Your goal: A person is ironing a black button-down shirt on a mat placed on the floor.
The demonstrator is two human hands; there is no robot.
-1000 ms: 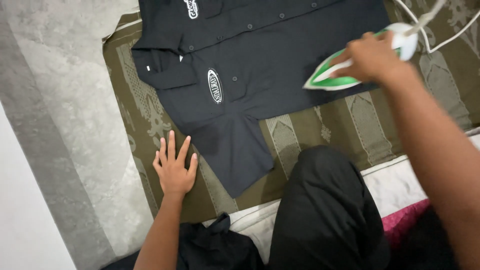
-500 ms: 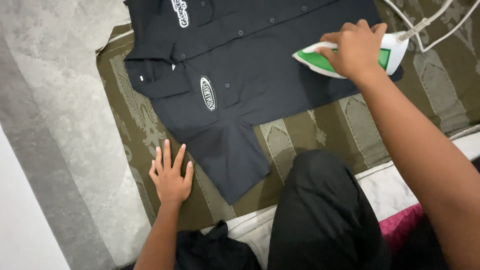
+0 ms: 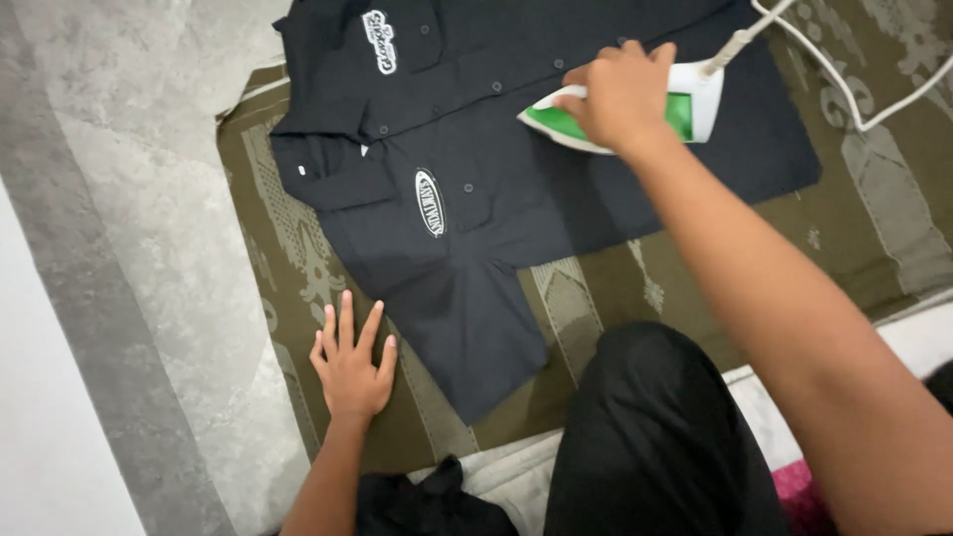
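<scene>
I count one black shirt (image 3: 516, 169), one green-and-white iron (image 3: 635, 111) and two hands. My right hand (image 3: 620, 94) is wrapped tight around the iron's handle, the iron sitting flat on the shirt directly under my palm. My left hand (image 3: 349, 362) lies open, fingers spread, flat on the olive patterned mat (image 3: 288, 238), holding nothing; the shirt's short sleeve (image 3: 467, 328) is just to its right. One white cord (image 3: 844, 84) trails away beyond my right hand. My forearm and black-clad knee (image 3: 655, 437) cover part of the mat. The shirt's top edge is cut off.
</scene>
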